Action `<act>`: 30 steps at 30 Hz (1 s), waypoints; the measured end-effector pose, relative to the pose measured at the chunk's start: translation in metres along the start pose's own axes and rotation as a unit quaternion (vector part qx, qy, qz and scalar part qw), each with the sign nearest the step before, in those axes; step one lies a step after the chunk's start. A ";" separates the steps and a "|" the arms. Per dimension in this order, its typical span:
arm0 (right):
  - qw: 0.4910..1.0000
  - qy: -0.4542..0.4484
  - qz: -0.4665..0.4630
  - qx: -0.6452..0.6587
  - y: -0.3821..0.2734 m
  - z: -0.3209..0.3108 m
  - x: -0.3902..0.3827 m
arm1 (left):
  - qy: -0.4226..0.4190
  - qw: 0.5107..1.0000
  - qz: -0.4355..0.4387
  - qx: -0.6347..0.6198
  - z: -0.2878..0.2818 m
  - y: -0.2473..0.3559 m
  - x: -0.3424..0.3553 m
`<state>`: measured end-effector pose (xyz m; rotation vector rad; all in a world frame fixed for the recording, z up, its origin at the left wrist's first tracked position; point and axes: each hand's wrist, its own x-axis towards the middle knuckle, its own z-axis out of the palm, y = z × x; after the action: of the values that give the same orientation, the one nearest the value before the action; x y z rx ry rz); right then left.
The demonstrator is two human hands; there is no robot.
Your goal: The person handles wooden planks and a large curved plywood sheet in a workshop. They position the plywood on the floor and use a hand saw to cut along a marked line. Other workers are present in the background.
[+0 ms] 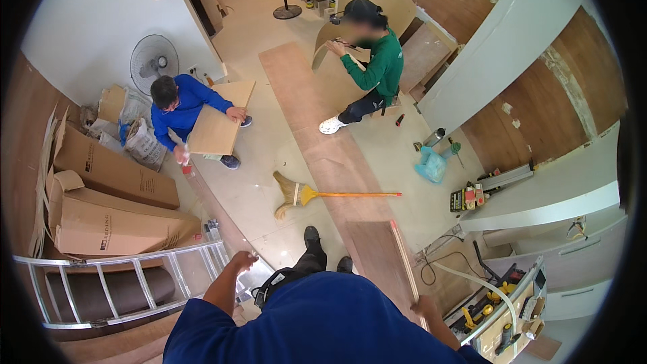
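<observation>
Pale floor (253, 182) bears cardboard boxes (118, 172), contents hidden. Right hand (425, 307) grips a slim, pale strip (404, 257); left hand (243, 261) curls, hold unclear.

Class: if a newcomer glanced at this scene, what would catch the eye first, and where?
Probably the yellow broom, lying near the picture's centre, partly across a long brown sheet. Beyond it, a co-worker in green at upper centre and a co-worker in blue at left, holding a flat wooden panel, draw attention. At lower left, a silver ladder stretches close to the wearer's left hand.
</observation>
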<state>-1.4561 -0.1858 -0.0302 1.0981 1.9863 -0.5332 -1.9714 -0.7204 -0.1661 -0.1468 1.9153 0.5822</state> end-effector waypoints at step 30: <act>0.940 0.190 0.139 0.249 0.017 0.110 -0.092 | -0.198 0.449 0.621 0.611 0.340 0.408 -0.185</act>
<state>-1.3652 -0.2977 -0.0220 1.8841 2.0136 -0.7376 -1.7590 -0.2384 0.0300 2.2679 1.1832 -0.0954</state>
